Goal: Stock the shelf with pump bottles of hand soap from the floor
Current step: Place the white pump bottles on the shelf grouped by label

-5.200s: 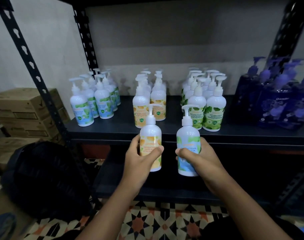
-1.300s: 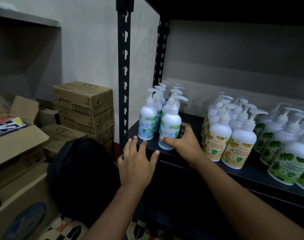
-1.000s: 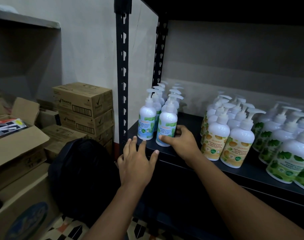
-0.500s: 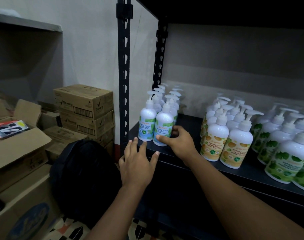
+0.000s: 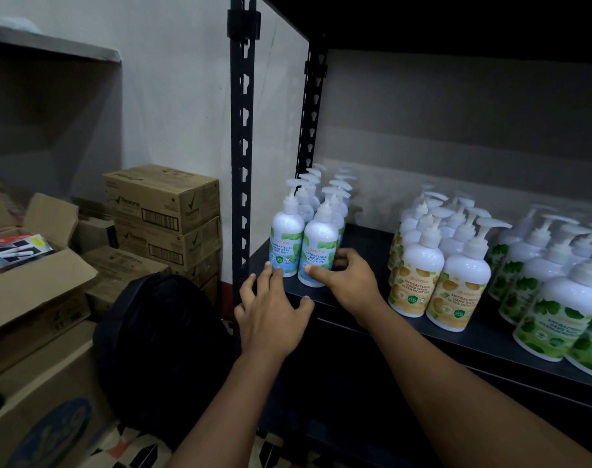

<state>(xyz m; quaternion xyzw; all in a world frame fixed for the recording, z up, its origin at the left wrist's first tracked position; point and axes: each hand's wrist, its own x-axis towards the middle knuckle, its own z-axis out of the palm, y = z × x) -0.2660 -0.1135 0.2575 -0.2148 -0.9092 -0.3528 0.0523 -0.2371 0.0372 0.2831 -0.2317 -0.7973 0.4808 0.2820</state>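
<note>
A white pump bottle with a blue-green Cool Mint label [image 5: 318, 248] stands at the front of the left-hand row on the black shelf [image 5: 473, 339]. My right hand [image 5: 348, 282] grips its base, thumb in front and fingers curled behind. A second Cool Mint bottle [image 5: 285, 241] stands just left of it, with more behind. My left hand [image 5: 271, 312] rests on the shelf's front edge with fingers spread, fingertips close to the left bottle. Orange-label bottles [image 5: 453, 285] and green-label bottles [image 5: 558, 315] stand in rows to the right.
The shelf's black upright post [image 5: 242, 146] rises just left of the bottles. A black bag [image 5: 159, 349] sits on the floor below my left hand. Stacked cardboard boxes [image 5: 166, 214] and an open carton [image 5: 28, 282] stand at the left. Patterned floor tiles show at the bottom.
My right hand has slid the Cool Mint bottle left and back until it stands beside the other front bottle. My left hand has stayed on the shelf edge.
</note>
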